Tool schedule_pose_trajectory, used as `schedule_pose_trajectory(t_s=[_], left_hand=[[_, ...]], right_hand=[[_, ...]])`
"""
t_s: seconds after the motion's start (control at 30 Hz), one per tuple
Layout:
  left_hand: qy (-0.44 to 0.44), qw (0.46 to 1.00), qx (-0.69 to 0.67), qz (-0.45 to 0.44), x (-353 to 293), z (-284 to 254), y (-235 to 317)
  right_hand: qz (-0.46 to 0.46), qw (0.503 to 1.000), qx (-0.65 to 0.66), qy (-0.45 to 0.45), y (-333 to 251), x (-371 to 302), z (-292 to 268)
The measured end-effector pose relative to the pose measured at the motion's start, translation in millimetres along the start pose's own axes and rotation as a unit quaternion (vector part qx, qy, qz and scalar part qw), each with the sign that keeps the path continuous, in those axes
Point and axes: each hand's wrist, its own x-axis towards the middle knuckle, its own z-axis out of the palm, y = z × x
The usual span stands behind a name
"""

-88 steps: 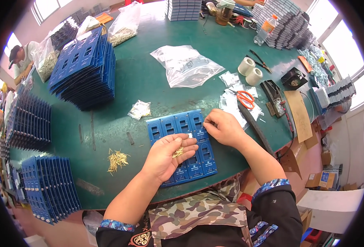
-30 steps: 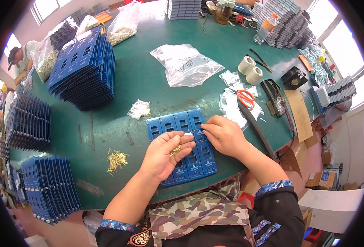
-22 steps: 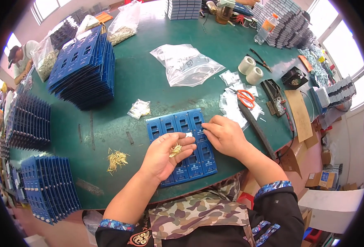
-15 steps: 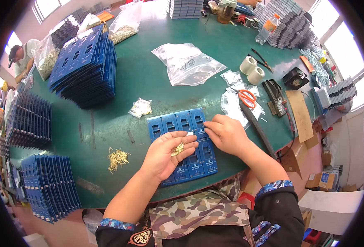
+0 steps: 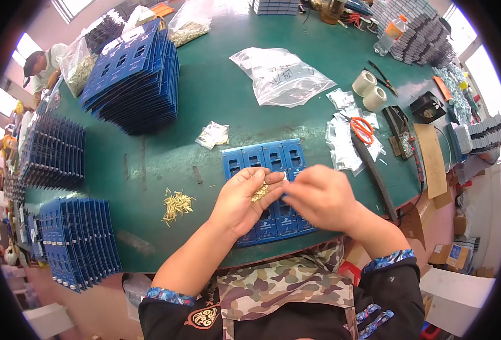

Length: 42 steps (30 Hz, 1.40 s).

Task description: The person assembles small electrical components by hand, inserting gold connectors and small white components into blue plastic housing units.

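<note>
Left hand [image 5: 243, 195] cupped around loose brass pins [image 5: 260, 192]; right hand [image 5: 318, 195] pinching there, contents unclear. Pins light, slippery: pinch mid-shaft.

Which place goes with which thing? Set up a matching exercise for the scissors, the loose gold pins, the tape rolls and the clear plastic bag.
Things:
1. scissors
2. loose gold pins
3. tape rolls
4. clear plastic bag

Places:
A. far middle of the green table
B. left of the left hand
C. far right, beside black pliers
D. on small clear bags, right of the blue tray

Pairs: 1-D, 2-B, 3-C, 4-A
</note>
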Motion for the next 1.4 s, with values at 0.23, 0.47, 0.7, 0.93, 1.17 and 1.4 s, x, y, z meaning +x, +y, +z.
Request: schedule_pose_trajectory(t_s=[0.23,0.47,0.7,0.93,1.17,1.4], left_hand=[[-0.006,1.000,-0.017,0.006,-6,4,-1],[-0.022,0.999,-0.027,0.018,-8,6,-1],[-0.017,0.999,0.000,-0.029,-10,12,1],[-0.055,0.994,0.049,-0.079,-10,6,-3],[-0.048,0.976,0.162,-0.137,-11,9,-6],[-0.031,0.993,0.069,-0.095,-12,9,-6]], right_hand=[[-0.087,0.992,-0.014,-0.093,-9,0,27],[-0.065,0.992,-0.026,-0.108,-9,9,30],[0.166,0.971,0.172,0.008,0,9,21],[0.269,0.919,0.288,-0.018,8,-4,24],[0.218,0.932,0.259,-0.128,13,-6,2],[0.267,0.893,0.314,-0.183,32,-21,-7]])
